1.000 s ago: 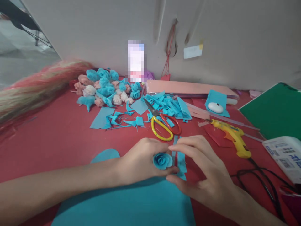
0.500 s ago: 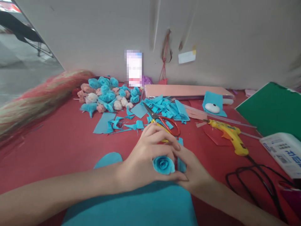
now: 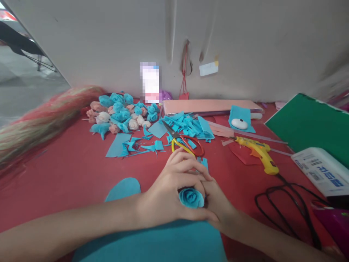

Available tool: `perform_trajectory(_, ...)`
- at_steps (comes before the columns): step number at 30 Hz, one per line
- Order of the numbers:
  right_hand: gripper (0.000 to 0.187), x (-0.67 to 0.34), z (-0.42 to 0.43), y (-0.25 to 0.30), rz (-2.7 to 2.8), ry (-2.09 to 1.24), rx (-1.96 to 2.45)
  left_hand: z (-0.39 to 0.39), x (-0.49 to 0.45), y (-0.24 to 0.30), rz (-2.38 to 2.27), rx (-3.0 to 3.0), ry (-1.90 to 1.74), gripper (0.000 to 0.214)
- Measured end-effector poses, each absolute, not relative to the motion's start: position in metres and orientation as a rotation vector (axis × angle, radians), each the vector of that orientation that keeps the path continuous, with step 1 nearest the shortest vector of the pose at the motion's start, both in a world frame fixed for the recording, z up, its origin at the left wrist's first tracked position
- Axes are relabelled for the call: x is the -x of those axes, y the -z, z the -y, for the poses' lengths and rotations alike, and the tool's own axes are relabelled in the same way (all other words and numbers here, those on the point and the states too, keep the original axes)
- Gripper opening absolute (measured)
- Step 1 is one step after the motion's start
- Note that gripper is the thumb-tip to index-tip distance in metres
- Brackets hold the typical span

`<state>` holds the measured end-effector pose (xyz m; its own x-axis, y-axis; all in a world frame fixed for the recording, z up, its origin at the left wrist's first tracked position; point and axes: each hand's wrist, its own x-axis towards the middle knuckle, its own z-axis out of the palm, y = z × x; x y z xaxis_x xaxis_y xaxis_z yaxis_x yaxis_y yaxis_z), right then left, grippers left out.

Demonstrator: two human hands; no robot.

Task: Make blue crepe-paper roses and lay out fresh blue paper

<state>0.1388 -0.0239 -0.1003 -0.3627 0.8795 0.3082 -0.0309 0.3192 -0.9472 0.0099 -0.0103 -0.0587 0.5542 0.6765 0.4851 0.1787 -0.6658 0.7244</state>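
Note:
A small rolled blue felt rose [image 3: 191,197] is pinched between both hands above a large blue felt sheet [image 3: 152,243]. My left hand [image 3: 169,193] wraps over it from the left, fingers curled across the top. My right hand [image 3: 218,205] presses in from the right, mostly tucked under the left hand's fingers. A blue felt strip [image 3: 204,162] shows just beyond the fingers, running from the rose toward the scissors.
Yellow-and-red-handled scissors [image 3: 185,143] lie among blue felt scraps [image 3: 188,125]. A pile of blue, pink and white roses [image 3: 120,111] sits far left. A yellow glue gun [image 3: 259,153] with black cord [image 3: 286,203], a green board [image 3: 313,127] and a white box [image 3: 319,169] are on the right.
My right hand has closed in from open beside the rose to pressing against it under my left fingers. Both hands and the rose have shifted slightly nearer to me.

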Motion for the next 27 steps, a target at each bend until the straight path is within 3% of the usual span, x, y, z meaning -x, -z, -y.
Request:
perform_trajectory(10,0.011,-0.138,0.025,0.097,1.657,-1.335,0.828,0.012,-0.013,0.061,-0.683,-2.101,-0.962,0.026)
perform_trajectory(19,0.018,-0.146,0.027,0.091,1.723,-1.353,0.768,0.015,-0.015,0.073,-0.677,-2.023,-0.878,0.028)
perform_trajectory(21,0.016,-0.144,0.025,0.096,1.684,-1.381,0.781,0.015,-0.014,0.075,-0.697,-2.024,-0.866,0.034)
perform_trajectory(24,0.014,-0.144,0.023,0.101,1.613,-1.432,0.826,0.015,-0.012,0.074,-0.714,-2.061,-0.905,0.06)
perform_trajectory(27,0.018,-0.146,0.023,0.094,1.545,-1.439,0.906,0.013,-0.01,0.072,-0.702,-2.102,-0.962,0.064)
